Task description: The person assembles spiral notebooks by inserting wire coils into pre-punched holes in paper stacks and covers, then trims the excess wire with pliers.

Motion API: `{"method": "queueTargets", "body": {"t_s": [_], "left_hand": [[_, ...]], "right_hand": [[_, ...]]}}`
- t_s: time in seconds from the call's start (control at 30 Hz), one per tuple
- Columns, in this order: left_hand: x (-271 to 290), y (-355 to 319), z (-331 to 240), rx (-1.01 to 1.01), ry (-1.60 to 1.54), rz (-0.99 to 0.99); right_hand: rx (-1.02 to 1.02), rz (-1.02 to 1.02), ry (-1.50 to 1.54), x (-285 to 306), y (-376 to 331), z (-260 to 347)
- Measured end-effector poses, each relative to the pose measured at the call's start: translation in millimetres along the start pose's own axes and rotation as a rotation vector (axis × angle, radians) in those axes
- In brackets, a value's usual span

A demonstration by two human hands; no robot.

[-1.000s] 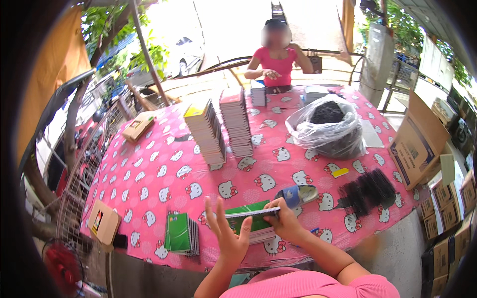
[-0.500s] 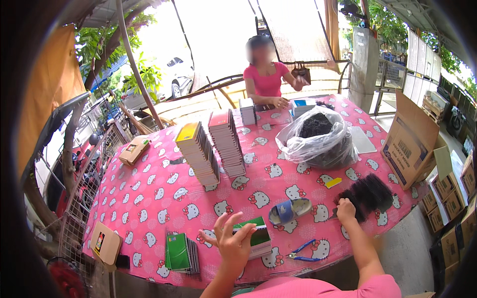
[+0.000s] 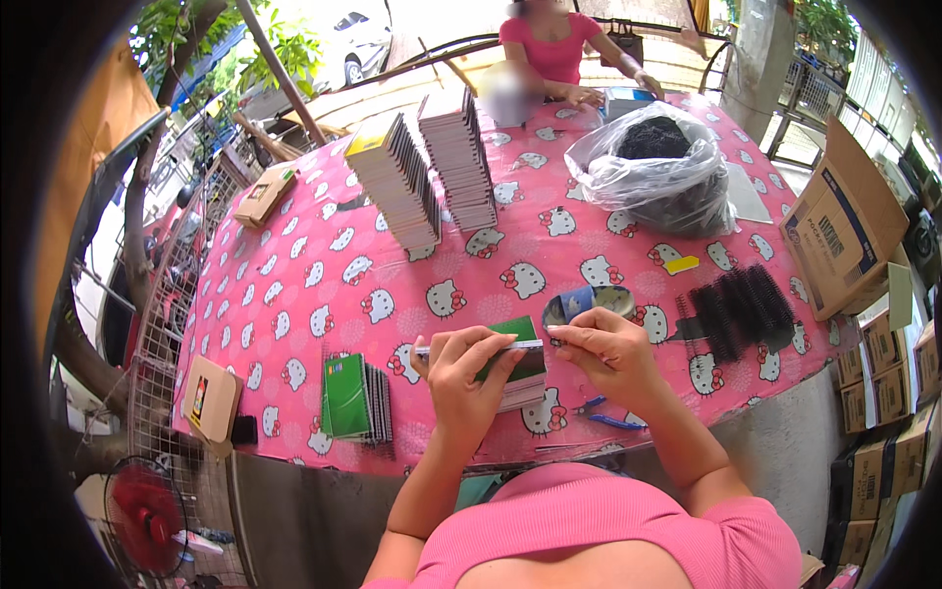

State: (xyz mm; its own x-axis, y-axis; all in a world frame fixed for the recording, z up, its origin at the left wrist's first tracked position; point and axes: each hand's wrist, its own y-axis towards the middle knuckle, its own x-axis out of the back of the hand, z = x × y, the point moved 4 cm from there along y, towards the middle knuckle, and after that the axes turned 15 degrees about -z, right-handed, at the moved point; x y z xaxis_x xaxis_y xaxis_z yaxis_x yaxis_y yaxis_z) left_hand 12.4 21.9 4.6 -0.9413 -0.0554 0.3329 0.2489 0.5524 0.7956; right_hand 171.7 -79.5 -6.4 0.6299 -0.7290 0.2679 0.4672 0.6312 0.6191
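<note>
My left hand (image 3: 463, 371) is closed on a thin pocket notebook (image 3: 525, 345), seen nearly edge-on above a stack of loose green-covered notebooks (image 3: 522, 391). Close by on the right, my right hand (image 3: 616, 358) pinches something small and dark at its fingertips, too small to make out. Behind that hand lies a blue slipper (image 3: 579, 300), partly covered by it. Blue-handled cutting pliers (image 3: 613, 421) rest below my right wrist. A pile of black spiral binding coils (image 3: 741, 304) lies further right. To the left stands a stack of green spiral notebooks (image 3: 345, 398).
Two tall notebook stacks (image 3: 397, 187) stand at the back, with a clear plastic bag of black coils (image 3: 677, 191) to their right. An open carton (image 3: 846, 231) is at the right edge. Across the table, a person in pink (image 3: 559, 49) handles a blue-topped stack.
My right hand has left the black coils and come in beside my left hand. The left hand's spread fingers have closed on a thin notebook. The view has tilted downward.
</note>
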Motion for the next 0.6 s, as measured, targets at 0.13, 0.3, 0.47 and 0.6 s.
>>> {"method": "queueTargets", "body": {"t_s": [0.13, 0.3, 0.47, 0.6], "left_hand": [[3.5, -3.9, 3.0, 0.039, -0.027, 0.016], [2.3, -4.2, 1.5, 0.029, -0.043, 0.015], [-0.7, -3.5, 3.0, 0.031, -0.071, -0.024], [2.5, -8.9, 12.7, 0.048, -0.029, -0.047]], "right_hand": [[0.088, -0.043, -0.050, -0.3, 13.2, 4.6], [0.009, 0.190, 0.061, -7.5, 24.5, -1.4], [-0.132, 0.357, 0.142, -6.7, 37.5, -19.8], [-0.086, 0.439, 0.071, -12.2, 32.7, -7.4]]}}
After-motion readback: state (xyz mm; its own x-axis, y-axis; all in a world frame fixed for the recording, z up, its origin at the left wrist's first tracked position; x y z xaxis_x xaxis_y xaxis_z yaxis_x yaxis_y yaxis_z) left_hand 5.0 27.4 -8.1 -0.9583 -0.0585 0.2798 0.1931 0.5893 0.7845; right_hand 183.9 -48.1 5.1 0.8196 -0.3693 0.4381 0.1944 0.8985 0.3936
